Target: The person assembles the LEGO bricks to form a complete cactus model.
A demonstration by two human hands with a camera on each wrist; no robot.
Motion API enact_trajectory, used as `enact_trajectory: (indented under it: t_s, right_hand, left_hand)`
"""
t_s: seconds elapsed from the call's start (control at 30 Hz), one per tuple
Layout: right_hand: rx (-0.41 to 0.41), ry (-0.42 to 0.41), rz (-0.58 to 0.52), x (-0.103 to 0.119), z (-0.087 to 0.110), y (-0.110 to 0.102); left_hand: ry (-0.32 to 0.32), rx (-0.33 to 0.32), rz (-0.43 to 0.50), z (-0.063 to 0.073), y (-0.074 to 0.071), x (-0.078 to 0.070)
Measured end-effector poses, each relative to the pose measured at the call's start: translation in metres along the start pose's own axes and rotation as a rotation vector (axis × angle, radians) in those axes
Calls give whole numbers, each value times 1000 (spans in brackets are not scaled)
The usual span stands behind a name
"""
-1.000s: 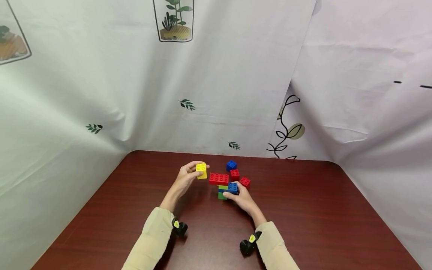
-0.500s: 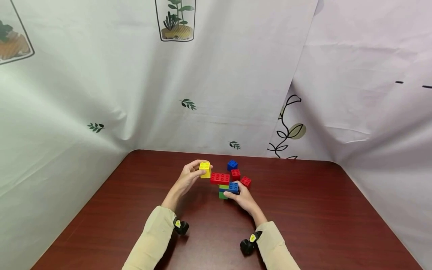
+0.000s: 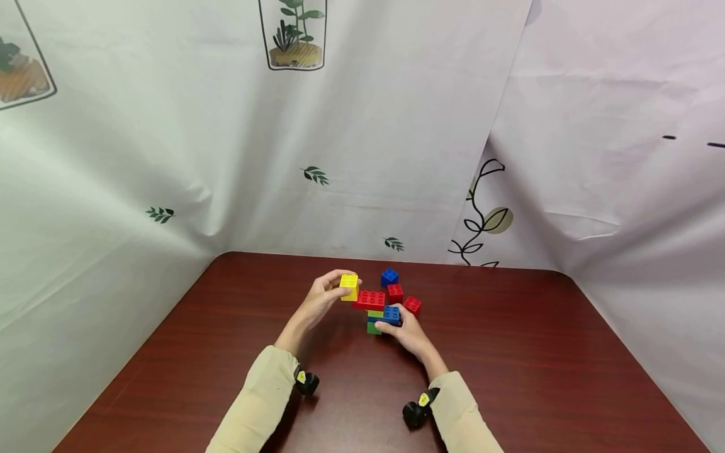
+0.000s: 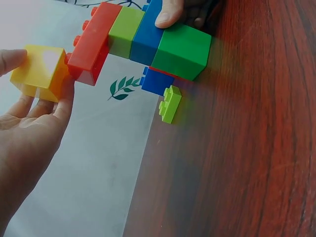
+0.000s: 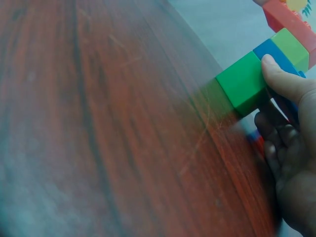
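My left hand [image 3: 317, 305] pinches a yellow building brick [image 3: 349, 287] between thumb and fingers, level with the left end of a long red brick [image 3: 370, 300]. That red brick tops a stack, over a light green brick [image 4: 126, 32], a blue brick [image 3: 392, 313] jutting right, and a green brick [image 4: 182, 52] at the bottom. My right hand [image 3: 410, 333] grips the stack at the blue brick, its thumb on the near side. In the left wrist view the yellow brick's edge overlaps the red brick's studded side. The right fingers are partly hidden behind the stack.
Behind the stack lie a loose blue brick [image 3: 389, 277] and two red bricks, one [image 3: 394, 292] nearer the blue one, the other [image 3: 412, 306] beside my right hand. A small light green brick [image 4: 170, 104] shows in the left wrist view. A patterned curtain [image 3: 362, 157] hangs behind the brown table [image 3: 510, 352].
My left hand has moved rightward with the yellow brick, from apart from the red brick to right at its left end. The right hand and the stack have stayed nearly still.
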State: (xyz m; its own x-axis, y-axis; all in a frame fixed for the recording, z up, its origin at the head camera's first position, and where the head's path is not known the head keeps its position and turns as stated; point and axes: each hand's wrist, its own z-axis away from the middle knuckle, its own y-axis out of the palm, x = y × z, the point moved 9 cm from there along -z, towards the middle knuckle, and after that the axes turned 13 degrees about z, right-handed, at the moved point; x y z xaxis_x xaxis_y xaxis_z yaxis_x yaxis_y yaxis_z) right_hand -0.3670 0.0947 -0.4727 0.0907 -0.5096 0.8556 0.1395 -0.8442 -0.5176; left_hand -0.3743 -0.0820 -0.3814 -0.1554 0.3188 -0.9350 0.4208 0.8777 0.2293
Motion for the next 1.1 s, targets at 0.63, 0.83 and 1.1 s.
enact_trajectory:
  t_s: [0.63,0.83,1.1]
  right_hand:
    - [1,-11,-9,0,-1,0]
    - [9,-67,3,5,1,-2]
    - [24,-57,17,4,2,-1]
  left_hand:
    - [-46,28,-87,-4,3,1]
    - [-78,55,-137,-5,5,2]
    - [-142,-11,-178,-4,-3,7]
